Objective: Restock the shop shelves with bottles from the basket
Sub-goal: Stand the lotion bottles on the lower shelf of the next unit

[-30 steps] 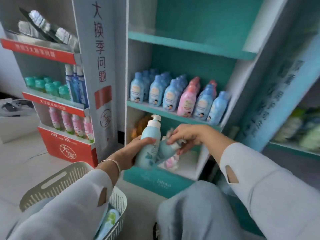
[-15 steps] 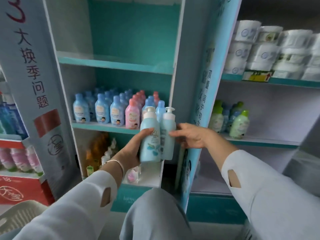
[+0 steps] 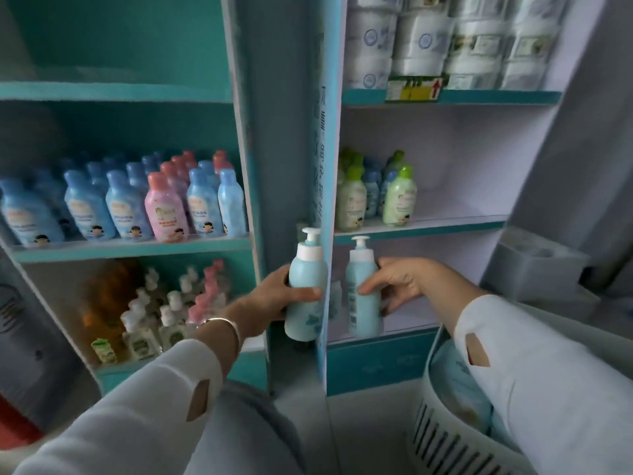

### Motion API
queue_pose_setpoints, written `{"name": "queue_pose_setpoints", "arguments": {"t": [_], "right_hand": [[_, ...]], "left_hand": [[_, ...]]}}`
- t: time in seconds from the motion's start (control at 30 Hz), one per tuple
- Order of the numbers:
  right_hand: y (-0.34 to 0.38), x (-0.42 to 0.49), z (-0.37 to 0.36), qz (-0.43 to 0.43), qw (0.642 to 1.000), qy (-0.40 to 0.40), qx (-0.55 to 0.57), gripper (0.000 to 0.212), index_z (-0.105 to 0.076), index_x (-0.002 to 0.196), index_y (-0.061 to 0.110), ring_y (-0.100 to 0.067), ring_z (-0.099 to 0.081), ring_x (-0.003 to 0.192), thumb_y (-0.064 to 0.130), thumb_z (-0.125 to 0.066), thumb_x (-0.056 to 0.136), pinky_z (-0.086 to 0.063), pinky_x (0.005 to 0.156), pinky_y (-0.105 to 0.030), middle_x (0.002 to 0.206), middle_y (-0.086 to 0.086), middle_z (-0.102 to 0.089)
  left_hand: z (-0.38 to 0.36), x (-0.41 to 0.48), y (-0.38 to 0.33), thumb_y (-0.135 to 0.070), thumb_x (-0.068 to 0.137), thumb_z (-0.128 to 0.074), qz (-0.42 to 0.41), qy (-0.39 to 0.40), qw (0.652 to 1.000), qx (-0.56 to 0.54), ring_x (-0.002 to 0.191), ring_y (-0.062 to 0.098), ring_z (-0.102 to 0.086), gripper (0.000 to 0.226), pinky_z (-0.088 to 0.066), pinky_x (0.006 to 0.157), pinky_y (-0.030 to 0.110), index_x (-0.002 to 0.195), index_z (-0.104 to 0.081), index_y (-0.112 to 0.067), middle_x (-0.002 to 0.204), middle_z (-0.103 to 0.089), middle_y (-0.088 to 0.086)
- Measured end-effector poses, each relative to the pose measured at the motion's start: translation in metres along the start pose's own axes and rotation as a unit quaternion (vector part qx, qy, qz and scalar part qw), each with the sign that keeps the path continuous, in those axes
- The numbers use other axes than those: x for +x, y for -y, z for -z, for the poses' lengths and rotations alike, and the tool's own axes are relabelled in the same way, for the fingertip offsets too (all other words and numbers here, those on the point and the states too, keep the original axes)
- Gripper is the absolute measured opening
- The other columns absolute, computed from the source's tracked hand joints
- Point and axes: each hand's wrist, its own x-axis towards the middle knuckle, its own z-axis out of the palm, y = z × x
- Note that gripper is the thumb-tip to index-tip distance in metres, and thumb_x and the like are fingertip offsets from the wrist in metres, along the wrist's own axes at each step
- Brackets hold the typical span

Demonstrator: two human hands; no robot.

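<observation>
My left hand [image 3: 274, 298]: fingers wrapped round an upright blue pump bottle [image 3: 306, 286], held at the divider panel's [image 3: 329, 149] front edge. My right hand [image 3: 402, 282]: thumb and fingers grip a second pump bottle [image 3: 363, 303] upright at the left front corner of the bottom shelf [image 3: 411, 325], bare board open to its right. Half a second ago I held both bottles touching; now the panel edge parts them.

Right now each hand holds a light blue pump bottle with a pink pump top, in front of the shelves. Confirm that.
Wrong: the pump tops are white, not pink. The head view shows the left hand gripping one light blue pump bottle and the right hand gripping the other bottle, in front of the shelves.
</observation>
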Motion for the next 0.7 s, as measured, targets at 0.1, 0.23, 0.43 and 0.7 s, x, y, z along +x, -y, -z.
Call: {"name": "queue_pose_setpoints", "arguments": {"t": [0.1, 0.23, 0.43, 0.7], "right_hand": [[-0.026, 0.027, 0.006, -0.068, 0.994, -0.076, -0.03, 0.052, -0.047, 0.129, 0.007, -0.039, -0.055, 0.115, 0.008, -0.07, 0.082, -0.047, 0.091, -0.057, 0.128, -0.022, -0.054], [-0.04, 0.073, 0.009, -0.06, 0.986, -0.147, 0.055, 0.053, -0.045, 0.127, 0.008, -0.038, -0.056, 0.112, 0.005, -0.071, 0.081, -0.05, 0.077, -0.048, 0.125, -0.022, -0.056], [-0.037, 0.157, -0.002, -0.054, 0.977, -0.177, 0.11, 0.06, -0.043, 0.129, 0.009, -0.039, -0.056, 0.112, 0.006, -0.074, 0.078, -0.05, 0.089, -0.052, 0.124, -0.019, -0.056], [-0.072, 0.238, -0.03, -0.017, 0.971, -0.23, 0.055, 0.051, -0.053, 0.12, 0.019, -0.028, -0.062, 0.106, 0.015, -0.075, 0.074, -0.052, 0.081, -0.032, 0.12, -0.008, -0.061]], "left_hand": [[-0.009, 0.024, 0.027, -0.018, 0.06, -0.08, 0.011, -0.021, 0.999, 0.048, 0.089, 0.014, -0.064, 0.066, -0.052, 0.066, 0.018, 0.119, -0.053, -0.014, 0.101, -0.067, 0.001], [-0.012, 0.056, 0.062, -0.024, 0.043, -0.081, 0.024, -0.089, 0.995, 0.046, 0.097, 0.022, -0.061, 0.07, -0.05, 0.081, 0.029, 0.107, -0.054, -0.022, 0.103, -0.065, 0.004], [0.005, 0.094, 0.101, -0.036, 0.037, -0.082, 0.064, -0.093, 0.992, 0.056, 0.103, 0.023, -0.061, 0.085, -0.049, 0.094, 0.042, 0.116, -0.054, -0.021, 0.11, -0.065, 0.005], [0.025, 0.12, 0.136, -0.018, 0.05, -0.079, 0.106, -0.082, 0.99, 0.035, 0.098, 0.017, -0.061, 0.067, -0.05, 0.075, 0.021, 0.113, -0.053, -0.022, 0.109, -0.064, 0.006]]}}
